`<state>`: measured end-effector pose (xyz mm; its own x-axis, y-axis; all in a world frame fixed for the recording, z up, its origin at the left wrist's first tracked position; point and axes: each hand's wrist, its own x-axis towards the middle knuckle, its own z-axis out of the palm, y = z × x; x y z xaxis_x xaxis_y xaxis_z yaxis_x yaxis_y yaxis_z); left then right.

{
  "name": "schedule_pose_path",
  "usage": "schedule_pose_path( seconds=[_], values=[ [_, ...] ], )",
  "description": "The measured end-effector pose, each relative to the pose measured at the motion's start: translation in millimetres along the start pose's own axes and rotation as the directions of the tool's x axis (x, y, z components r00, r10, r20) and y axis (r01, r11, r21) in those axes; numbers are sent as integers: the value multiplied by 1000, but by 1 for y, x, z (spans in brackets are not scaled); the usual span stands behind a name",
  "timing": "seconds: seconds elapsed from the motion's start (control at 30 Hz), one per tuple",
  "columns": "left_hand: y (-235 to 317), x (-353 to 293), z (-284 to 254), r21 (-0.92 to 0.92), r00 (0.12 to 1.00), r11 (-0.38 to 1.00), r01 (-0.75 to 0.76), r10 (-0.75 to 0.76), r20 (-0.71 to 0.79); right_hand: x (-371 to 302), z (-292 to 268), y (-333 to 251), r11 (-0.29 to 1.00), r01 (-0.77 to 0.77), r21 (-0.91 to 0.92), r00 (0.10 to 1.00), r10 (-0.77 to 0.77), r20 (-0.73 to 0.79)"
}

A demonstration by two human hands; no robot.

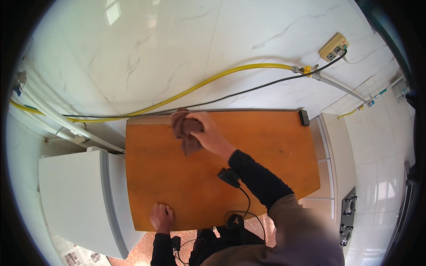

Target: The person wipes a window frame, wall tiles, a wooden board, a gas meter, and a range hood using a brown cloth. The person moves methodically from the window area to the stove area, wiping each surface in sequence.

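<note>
A crumpled brown cloth (181, 125) is gripped in my right hand (208, 134), near the far left edge of an orange-brown wooden tabletop (266, 146). Part of the cloth hangs down below my fingers onto the wood. My left hand (162, 217) rests at the table's near left edge with its fingers curled; whether anything is under them is hidden. A black device with a cable (229, 177) sits by my right forearm, over the tabletop.
A white fridge (73, 190) stands left of the table. Along the tiled wall run a yellow hose (213, 80) and a black cable (257, 85) up to a socket (333, 47). A small black block (304, 118) sits at the far right corner. Further right is a gas stove (348, 217).
</note>
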<state>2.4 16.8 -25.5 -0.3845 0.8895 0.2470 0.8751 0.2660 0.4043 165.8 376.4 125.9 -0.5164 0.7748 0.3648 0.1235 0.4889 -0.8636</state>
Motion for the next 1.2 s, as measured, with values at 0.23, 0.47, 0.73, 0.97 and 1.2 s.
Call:
schedule_pose_path(
  seconds=[0.23, 0.47, 0.73, 0.97, 1.2],
  values=[
    [0, 0, 1, 0, 1000, 1000, 7, -7, -27, -146, -113, 12, 933, -359, -16, 928, 355, -112],
    [2, 0, -2, 12, 1000, 999, 30, -30, -6, -306, -160, 11, 772, -615, 161, 728, 635, -260],
    [3, 1, -4, 5, 999, 1000, 27, -27, -21, -349, -136, -2, 664, -697, 270, 632, 747, -207],
    [0, 2, -2, -3, 999, 1000, 3, -3, -40, -326, -113, 9, 655, -724, 217, 659, 750, -63],
    [1, 1, 0, 39, 999, 999, 16, -14, -42, -320, -109, 31, 623, -746, 234, 647, 761, 36]
  ],
)
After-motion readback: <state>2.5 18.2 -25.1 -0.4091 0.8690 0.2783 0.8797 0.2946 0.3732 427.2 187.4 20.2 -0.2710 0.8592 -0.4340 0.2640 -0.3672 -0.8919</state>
